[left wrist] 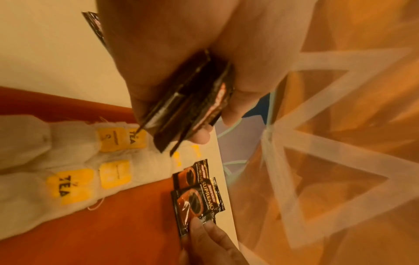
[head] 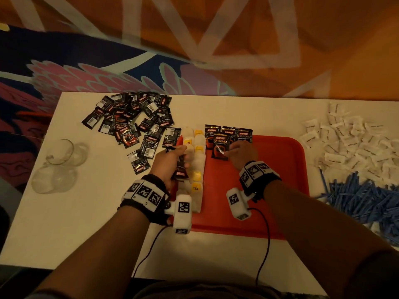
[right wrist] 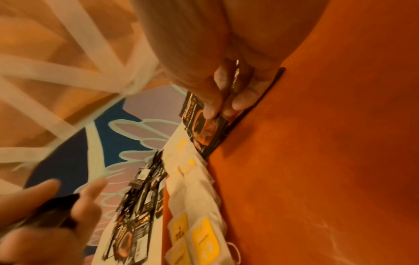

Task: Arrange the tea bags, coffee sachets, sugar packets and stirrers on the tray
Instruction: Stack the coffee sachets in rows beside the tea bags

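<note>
A red tray (head: pixel 276 169) lies on the white table. Two columns of white tea bags (head: pixel 197 160) with yellow tags run down its left side. Three black coffee sachets (head: pixel 230 133) line the tray's far edge. My right hand (head: pixel 241 154) pinches a fourth sachet (head: pixel 220 147) lying on the tray just in front of them. My left hand (head: pixel 170 160) grips a small stack of coffee sachets (left wrist: pixel 188 107) above the tea bags. Loose coffee sachets (head: pixel 129 124) are heaped at the table's far left, white sugar packets (head: pixel 349 143) at the right, blue stirrers (head: pixel 362 199) nearer right.
Clear glass cups (head: pixel 58 165) stand at the table's left edge. Cables from the wrist cameras trail over the table's near edge (head: pixel 265 244). A patterned carpet lies beyond the table. The tray's right half (head: pixel 280 190) is bare red.
</note>
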